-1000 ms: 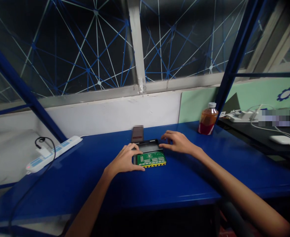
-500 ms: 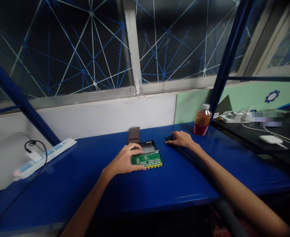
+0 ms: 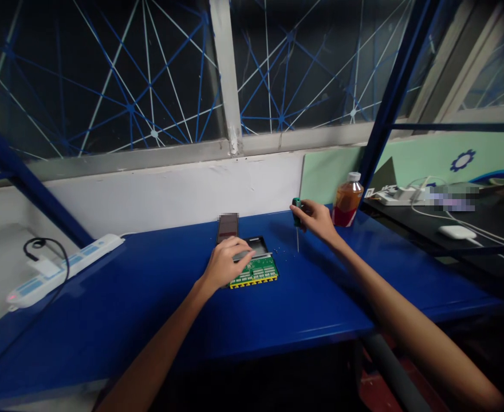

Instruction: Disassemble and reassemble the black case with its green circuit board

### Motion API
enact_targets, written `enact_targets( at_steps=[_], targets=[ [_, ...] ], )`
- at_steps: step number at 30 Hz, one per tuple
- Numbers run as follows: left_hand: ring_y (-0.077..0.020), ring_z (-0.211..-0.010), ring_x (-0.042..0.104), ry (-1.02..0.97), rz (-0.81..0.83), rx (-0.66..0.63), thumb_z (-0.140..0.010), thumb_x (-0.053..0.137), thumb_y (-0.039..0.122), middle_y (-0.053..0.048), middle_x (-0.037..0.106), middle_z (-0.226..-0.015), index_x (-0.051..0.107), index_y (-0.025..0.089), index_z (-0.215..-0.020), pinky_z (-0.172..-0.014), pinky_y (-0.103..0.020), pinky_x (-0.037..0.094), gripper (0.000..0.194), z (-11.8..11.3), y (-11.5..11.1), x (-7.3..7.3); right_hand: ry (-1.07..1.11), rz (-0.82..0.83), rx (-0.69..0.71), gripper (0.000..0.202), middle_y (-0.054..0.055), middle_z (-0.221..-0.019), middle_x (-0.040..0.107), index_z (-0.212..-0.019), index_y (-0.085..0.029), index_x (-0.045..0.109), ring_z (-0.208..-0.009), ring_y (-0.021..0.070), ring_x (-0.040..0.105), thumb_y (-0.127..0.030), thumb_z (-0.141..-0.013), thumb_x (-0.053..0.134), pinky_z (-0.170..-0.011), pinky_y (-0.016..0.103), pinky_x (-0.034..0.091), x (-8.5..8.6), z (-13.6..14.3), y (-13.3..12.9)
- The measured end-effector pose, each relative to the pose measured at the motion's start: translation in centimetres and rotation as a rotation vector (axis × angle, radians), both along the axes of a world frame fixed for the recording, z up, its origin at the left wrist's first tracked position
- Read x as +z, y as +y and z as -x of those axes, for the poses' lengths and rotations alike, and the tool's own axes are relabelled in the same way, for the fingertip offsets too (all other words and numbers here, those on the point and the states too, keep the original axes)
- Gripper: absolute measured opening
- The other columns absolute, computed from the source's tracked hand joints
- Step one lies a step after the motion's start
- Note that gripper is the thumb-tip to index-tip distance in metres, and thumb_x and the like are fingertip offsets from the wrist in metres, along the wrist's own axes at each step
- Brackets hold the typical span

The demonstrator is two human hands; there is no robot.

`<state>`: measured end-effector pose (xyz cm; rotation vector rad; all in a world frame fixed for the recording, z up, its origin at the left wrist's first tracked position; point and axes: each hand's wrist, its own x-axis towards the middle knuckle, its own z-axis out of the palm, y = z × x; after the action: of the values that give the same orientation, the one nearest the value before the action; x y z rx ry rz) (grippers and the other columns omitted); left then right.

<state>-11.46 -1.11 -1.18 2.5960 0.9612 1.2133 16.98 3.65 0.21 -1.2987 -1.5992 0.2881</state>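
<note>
A green circuit board (image 3: 263, 269) with a yellow front edge sits in an open black case (image 3: 258, 246) on the blue table. Over its left part lies my left hand (image 3: 231, 260), thumb and fingers pressed together near the board; what they hold, if anything, is too small to make out. To the right, my right hand (image 3: 314, 216) grips a screwdriver (image 3: 296, 212) by its dark green handle, the thin shaft pointing down toward the table. Several tiny screws (image 3: 282, 250) lie between the case and the screwdriver.
Behind the case is a dark phone-like object (image 3: 228, 225). A bottle (image 3: 349, 199) stands at the back right. On the left lies a white power strip (image 3: 69, 272) with a black cable. A black table (image 3: 415, 220) at the right holds cables and a white adapter.
My right hand has raised the screwdriver from the table and it now hangs upright. My left hand has shifted over the case, its thumb moving from the board's front edge up toward the fingers.
</note>
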Motion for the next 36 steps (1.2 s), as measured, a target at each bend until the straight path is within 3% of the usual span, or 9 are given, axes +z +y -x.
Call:
enact_targets(
  at_steps=[10, 28, 36],
  targets=[
    [-0.0195, -0.080, 0.064, 0.022, -0.031, 0.025, -0.091, 0.053, 0.029, -0.007, 0.070, -0.086, 0.073, 0.019, -0.084, -0.076, -0.035, 0.052, 0.023, 0.2, 0.2, 0.2, 0.195, -0.065, 0.110, 0.044, 0.001, -0.063, 0.061, -0.094, -0.015, 0.062, -0.046, 0.0135, 0.060, -0.057, -0.081, 0.060, -0.045, 0.026, 0.051, -0.3, 1.5, -0.4],
    [-0.0201, -0.082, 0.063, 0.078, -0.009, 0.023, -0.090, 0.056, 0.024, -0.006, 0.070, -0.086, 0.072, 0.019, -0.083, -0.076, -0.035, 0.051, 0.019, 0.0, -0.1, -0.2, 0.136, -0.039, 0.111, 0.046, 0.003, -0.070, 0.065, -0.100, -0.015, 0.063, -0.050, 0.0139, 0.061, -0.057, -0.082, 0.059, -0.048, 0.026, 0.052, -0.6, 1.8, -0.6],
    [-0.0181, -0.080, 0.067, -0.069, 0.101, -0.060, -0.084, 0.065, 0.027, -0.005, 0.072, -0.087, 0.073, 0.019, -0.085, -0.074, -0.030, 0.052, 0.011, -0.4, -0.4, -0.1, 0.476, -0.022, 0.232, 0.039, 0.002, -0.063, 0.062, -0.082, -0.015, 0.059, -0.047, 0.0138, 0.061, -0.054, -0.079, 0.065, -0.045, 0.028, 0.056, 0.6, 2.8, -1.3]
  ],
)
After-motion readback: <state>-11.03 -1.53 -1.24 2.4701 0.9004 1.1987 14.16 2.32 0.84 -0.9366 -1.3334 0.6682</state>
